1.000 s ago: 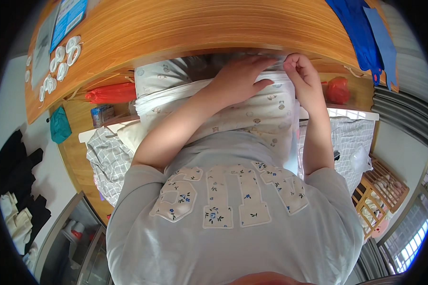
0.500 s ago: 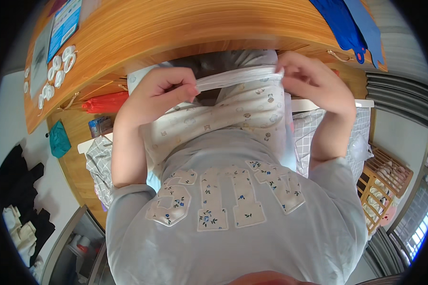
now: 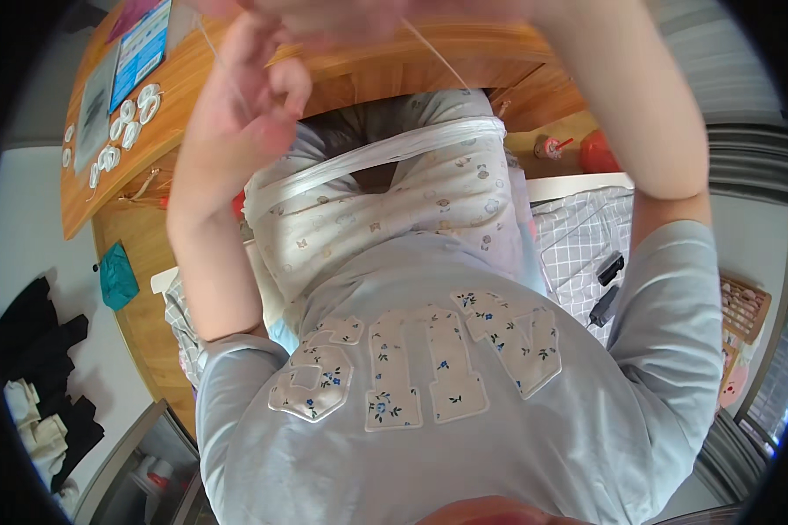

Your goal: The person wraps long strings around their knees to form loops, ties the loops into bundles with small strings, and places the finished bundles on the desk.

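My left hand (image 3: pixel 258 101) is raised above the near edge of the desk, its fingers curled. A thin white cord (image 3: pixel 221 59) runs down past its fingers and palm. My right hand (image 3: pixel 394 10) is up at the top rim of the picture, partly cut off and smeared by motion. Another stretch of the cord slants from it down toward my lap. Across my thighs lies a flat bundle of white strands (image 3: pixel 385 150), over light patterned trousers (image 3: pixel 376 210); neither hand touches it.
Several small white cord coils (image 3: pixel 124 131) lie on the wooden desk (image 3: pixel 359 72), beside a blue printed package (image 3: pixel 140 52). A teal bag (image 3: pixel 117 276) is on the floor at left. On the checked cloth (image 3: pixel 578 232) at right are black objects (image 3: pixel 606 297).
Both hands have risen from my lap to above the desk edge, away from the white strands. The right hand moved up and left. A thin cord now shows near both hands.
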Motion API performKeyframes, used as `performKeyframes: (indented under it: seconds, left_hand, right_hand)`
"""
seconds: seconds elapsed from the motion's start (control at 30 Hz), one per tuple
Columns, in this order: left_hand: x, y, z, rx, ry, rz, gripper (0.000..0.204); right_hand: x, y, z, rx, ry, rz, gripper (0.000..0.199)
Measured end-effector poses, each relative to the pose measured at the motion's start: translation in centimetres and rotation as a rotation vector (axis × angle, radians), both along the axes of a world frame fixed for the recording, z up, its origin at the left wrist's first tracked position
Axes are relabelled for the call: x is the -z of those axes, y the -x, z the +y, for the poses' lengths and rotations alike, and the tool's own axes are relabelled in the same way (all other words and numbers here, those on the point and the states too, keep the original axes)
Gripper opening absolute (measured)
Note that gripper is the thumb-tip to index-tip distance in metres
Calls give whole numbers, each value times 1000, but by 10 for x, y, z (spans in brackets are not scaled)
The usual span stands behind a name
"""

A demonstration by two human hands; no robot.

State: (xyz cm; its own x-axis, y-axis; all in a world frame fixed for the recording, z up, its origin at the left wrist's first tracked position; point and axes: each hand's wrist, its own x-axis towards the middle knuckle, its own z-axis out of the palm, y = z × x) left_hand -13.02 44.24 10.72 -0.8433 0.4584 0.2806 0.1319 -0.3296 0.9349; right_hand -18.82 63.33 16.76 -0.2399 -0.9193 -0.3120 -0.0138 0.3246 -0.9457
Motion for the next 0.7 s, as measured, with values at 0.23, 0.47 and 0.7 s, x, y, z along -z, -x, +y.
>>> performKeyframes:
  seconds: [0.23,0.47,0.7]
  left_hand:
    - [-2,9,59,298,-247,-118,40]
    - [-5,24,103,231,-107,90,79]
    - [23,52,99,646,157,-48,51]
  right_hand:
    - [-45,-23,18,113,26,62,38]
    - [-77,-38,35,211,51,87,38]
    - [-116,-51,62,310,72,132,37]
